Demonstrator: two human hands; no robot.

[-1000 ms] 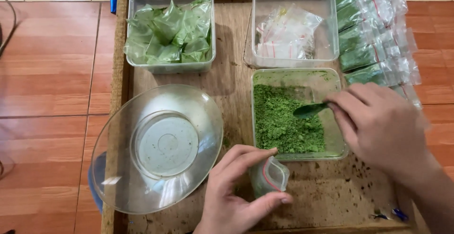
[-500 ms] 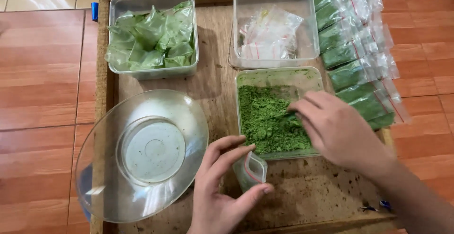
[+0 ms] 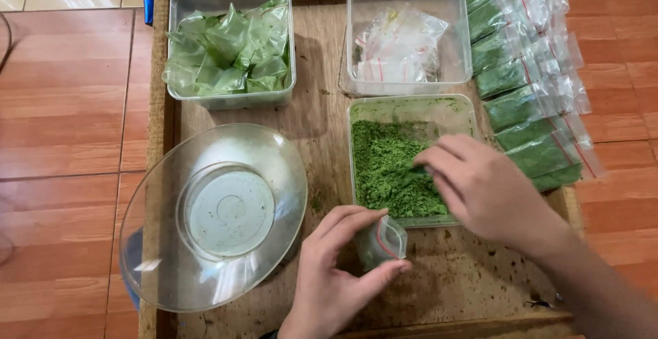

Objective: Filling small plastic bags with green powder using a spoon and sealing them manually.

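Left hand [image 3: 339, 274]: I see it pinching a small zip bag [image 3: 382, 241] by its sides, mouth held open, just in front of the powder tub [image 3: 410, 157] on the tabletop [image 3: 322, 116].
Right hand [image 3: 483, 191]: closed around a small scoop [image 3: 417, 171], its tip in the green powder [image 3: 391, 167]; most of the scoop is hidden.
Bag handling: I judge it light, limp, slippery film; best gripped at the rim beside the red seal.
Powder: loose, spills easily.

Small clear zip bag [image 3: 382, 241] with red strip held open near front edge, empty clear zip bags [image 3: 399, 45] in back tub, filled green bags [image 3: 531, 78] rowed along right, crumpled greenish bags [image 3: 229, 44] in back-left tub
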